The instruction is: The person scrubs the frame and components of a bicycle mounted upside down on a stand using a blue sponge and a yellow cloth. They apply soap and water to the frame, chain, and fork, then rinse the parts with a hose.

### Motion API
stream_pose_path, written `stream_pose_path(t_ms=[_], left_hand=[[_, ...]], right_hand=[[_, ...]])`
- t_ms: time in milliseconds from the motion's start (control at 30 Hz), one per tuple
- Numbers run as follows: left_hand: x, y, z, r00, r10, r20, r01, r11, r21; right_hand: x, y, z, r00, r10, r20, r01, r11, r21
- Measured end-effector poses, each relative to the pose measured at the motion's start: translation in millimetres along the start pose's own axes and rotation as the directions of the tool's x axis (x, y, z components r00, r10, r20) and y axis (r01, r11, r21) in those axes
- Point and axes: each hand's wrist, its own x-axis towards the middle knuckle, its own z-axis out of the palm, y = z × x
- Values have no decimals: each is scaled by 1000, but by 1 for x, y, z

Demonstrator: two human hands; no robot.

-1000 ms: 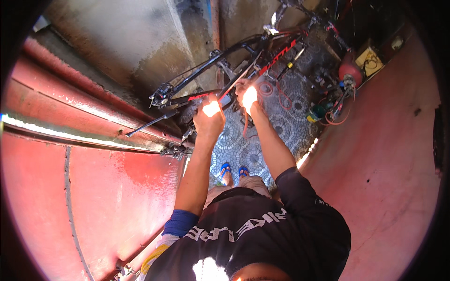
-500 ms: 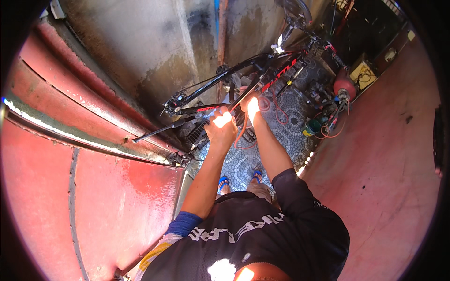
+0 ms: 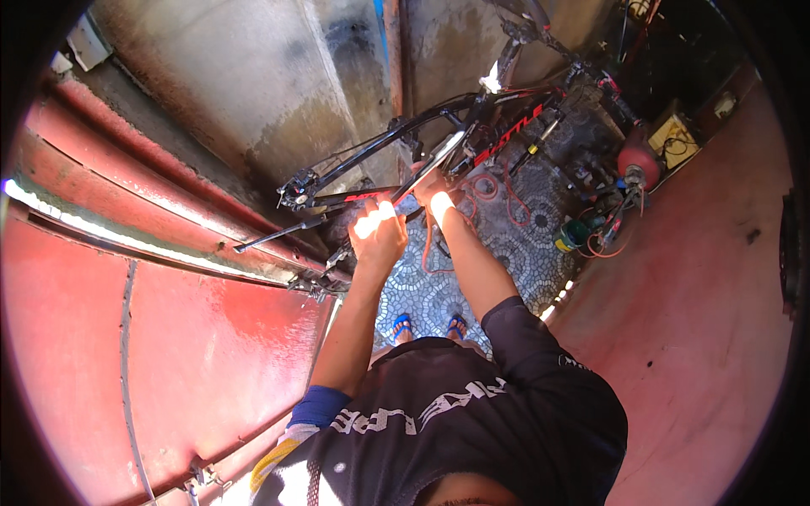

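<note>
A black bicycle frame (image 3: 506, 139) with red lettering stands tilted across the space ahead of me, its rear end to the left. My left hand (image 3: 377, 234) is closed at the frame's lower rear tube, near where the tubes meet; bright sunlight washes out its knuckles. Just right of it, my right hand (image 3: 433, 192) is curled by the foot of the seat tube (image 3: 440, 153). The frame and glare hide most of its fingers. What either hand grips there cannot be made out. A thin dark rod (image 3: 278, 235) extends left from the frame's rear end.
An orange hose (image 3: 428, 253) loops over the patterned tile floor (image 3: 506, 261). At the right stand a red rounded tank (image 3: 637, 160), a green container (image 3: 575, 234) and a yellowish box (image 3: 675, 137). Red panels (image 3: 219, 354) flank the left; a stained wall (image 3: 253, 76) rises behind the bicycle.
Both hands shift slightly left and lower in the picture, staying at the frame. The view shifts a little, and the frame's upright tube catches more light.
</note>
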Motion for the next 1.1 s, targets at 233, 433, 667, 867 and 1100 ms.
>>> stream_pose_path(t_ms=[233, 433, 667, 867, 1100], left_hand=[[-35, -17, -3, 976, -197, 92, 187, 976, 107], [-18, 4, 1, 979, -181, 98, 172, 980, 100], [-8, 13, -8, 967, -220, 125, 214, 975, 62], [1, 10, 0, 988, -147, 36, 143, 985, 97], [-4, 0, -3, 989, -121, 80, 117, 992, 42]], right_hand=[[-72, -55, -17, 951, 279, 132, -283, 620, 731], [-92, 47, -83, 919, 378, -117, -278, 828, 487], [-105, 30, -103, 947, 316, 52, -308, 855, 418], [-106, 93, -74, 917, 347, 197, -389, 887, 250], [-149, 89, -49, 970, 238, -55, -226, 959, 171]])
